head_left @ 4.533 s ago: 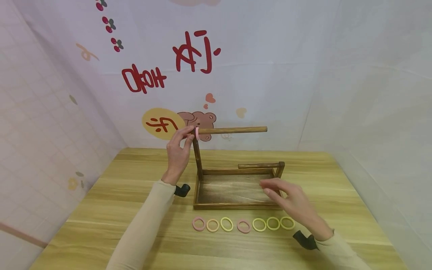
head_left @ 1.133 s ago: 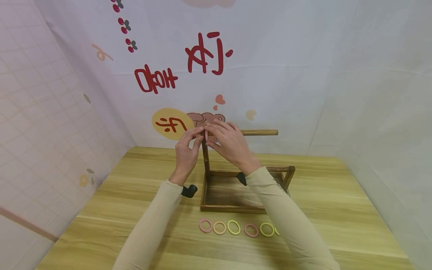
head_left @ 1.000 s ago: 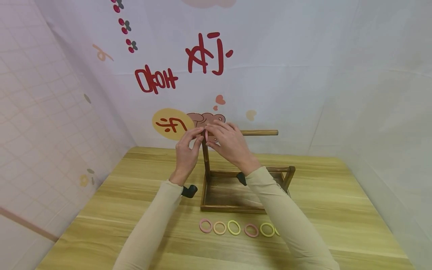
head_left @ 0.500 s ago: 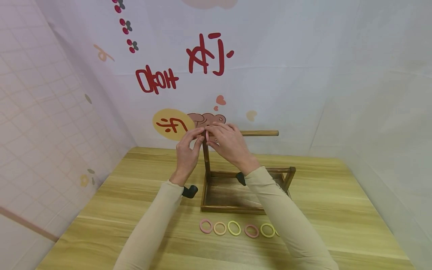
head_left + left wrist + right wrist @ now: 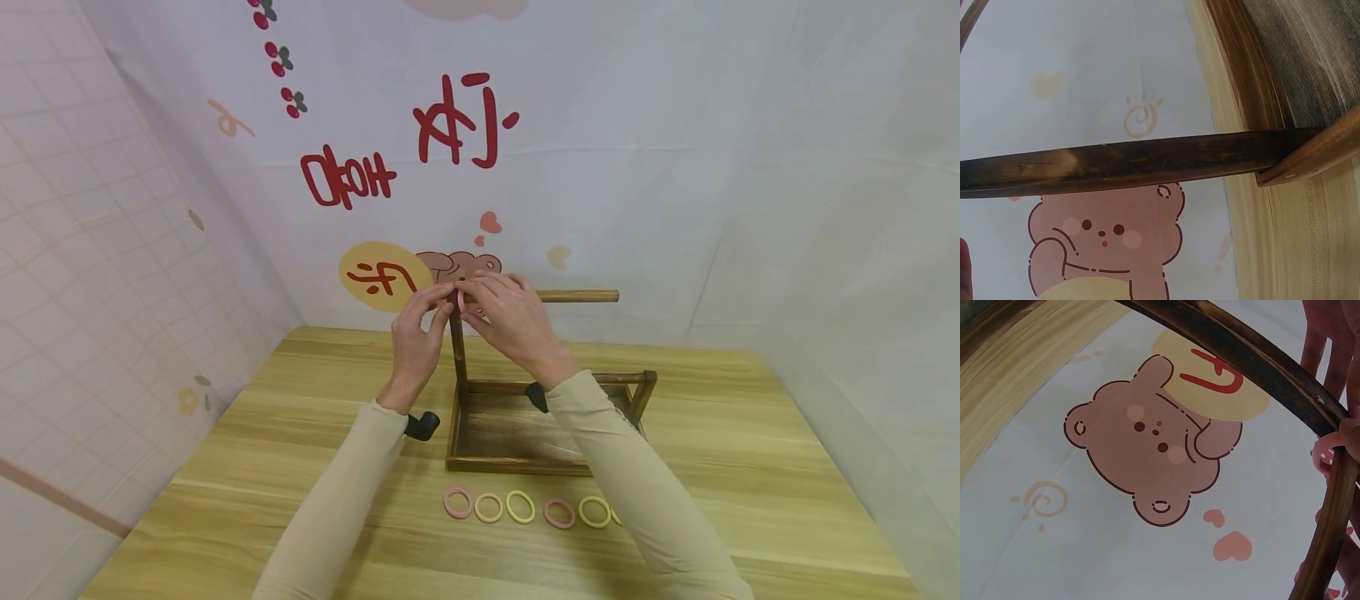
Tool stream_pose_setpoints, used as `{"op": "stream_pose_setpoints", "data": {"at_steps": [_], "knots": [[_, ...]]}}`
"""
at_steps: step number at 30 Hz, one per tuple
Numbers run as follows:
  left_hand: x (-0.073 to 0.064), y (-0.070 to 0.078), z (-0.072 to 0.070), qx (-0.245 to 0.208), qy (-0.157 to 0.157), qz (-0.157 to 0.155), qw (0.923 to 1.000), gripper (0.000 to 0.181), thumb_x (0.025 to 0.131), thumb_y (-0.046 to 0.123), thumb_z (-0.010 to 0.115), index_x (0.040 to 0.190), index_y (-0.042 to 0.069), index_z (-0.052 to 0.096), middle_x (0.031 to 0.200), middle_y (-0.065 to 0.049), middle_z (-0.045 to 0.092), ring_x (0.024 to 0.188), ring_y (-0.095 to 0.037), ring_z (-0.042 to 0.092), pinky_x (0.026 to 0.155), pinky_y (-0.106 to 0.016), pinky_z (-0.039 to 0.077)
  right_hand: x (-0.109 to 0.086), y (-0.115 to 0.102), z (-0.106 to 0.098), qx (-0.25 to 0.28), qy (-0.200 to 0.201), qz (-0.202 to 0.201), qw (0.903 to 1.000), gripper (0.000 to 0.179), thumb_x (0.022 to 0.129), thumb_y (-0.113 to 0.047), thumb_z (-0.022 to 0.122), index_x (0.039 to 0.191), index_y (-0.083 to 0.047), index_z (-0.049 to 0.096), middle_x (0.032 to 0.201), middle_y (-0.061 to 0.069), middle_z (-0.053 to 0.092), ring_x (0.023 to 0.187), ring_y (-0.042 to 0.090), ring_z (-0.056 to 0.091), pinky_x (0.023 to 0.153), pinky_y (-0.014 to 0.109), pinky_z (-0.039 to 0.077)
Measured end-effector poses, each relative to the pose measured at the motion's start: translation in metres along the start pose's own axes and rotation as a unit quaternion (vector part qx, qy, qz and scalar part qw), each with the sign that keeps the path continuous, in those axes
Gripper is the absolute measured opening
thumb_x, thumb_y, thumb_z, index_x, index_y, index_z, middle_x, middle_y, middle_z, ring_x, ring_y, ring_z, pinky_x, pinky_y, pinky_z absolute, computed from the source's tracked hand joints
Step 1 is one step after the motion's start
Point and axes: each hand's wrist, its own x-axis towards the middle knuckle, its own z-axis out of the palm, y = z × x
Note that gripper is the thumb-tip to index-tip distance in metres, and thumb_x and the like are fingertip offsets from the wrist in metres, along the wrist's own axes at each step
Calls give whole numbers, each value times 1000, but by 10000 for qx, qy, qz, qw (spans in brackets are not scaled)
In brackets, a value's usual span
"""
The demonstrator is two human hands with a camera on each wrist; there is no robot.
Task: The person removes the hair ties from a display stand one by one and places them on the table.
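A dark wooden stand (image 5: 459, 354) has a tall post with a long upper rod (image 5: 577, 296) pointing right. A pink ring (image 5: 461, 301) hangs around that rod, close beside the post. My left hand (image 5: 416, 342) grips the post's top between thumb and fingers. From the right, my right hand (image 5: 513, 321) reaches over the rod and pinches the pink ring. The right wrist view shows the ring (image 5: 1324, 453) around the rod where it meets the post, with fingers (image 5: 1329, 347) on both sides. In the left wrist view, the post (image 5: 1147, 164) crosses the middle and the ring is out of view.
Below the stand's tray (image 5: 517, 463), several rings lie in a row: pink (image 5: 457, 502), orange (image 5: 489, 507), yellow (image 5: 520, 507), another pink (image 5: 558, 513) and more yellow (image 5: 595, 512). The right sleeve covers the row's right end. A shorter lower rod (image 5: 618, 377) stands at the right.
Over the longer span, my right hand has gone from above the tray up to the pink ring on the upper rod. In the last second both hands have stayed nearly still.
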Motion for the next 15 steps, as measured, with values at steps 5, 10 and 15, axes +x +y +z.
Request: {"op": "stream_pose_setpoints", "data": {"at_steps": [5,10,15], "knots": [[-1,0,-1,-16,-37,-52,10000,28,97,3,70,125,2,72,125,-14,71,106,-31,70,95,-44,58,-1,1,1,33,172,-48,9998,43,91,-25,84,129,-9,72,124,8,73,123,26,64,102,50,51],[-1,-1,-1,-37,-21,-34,10000,27,97,2,70,124,2,73,124,-14,72,107,-31,70,95,-45,58,-2,2,0,31,261,-35,9996,39,92,-24,82,126,-9,73,122,8,73,119,26,66,102,51,52],[-1,-1,0,-46,25,-12,10000,28,95,1,71,123,1,73,124,-15,72,107,-32,70,93,-48,58,-3,2,-1,91,313,36,9995,38,92,-25,82,126,-10,74,120,7,74,116,26,66,101,51,52]]}}
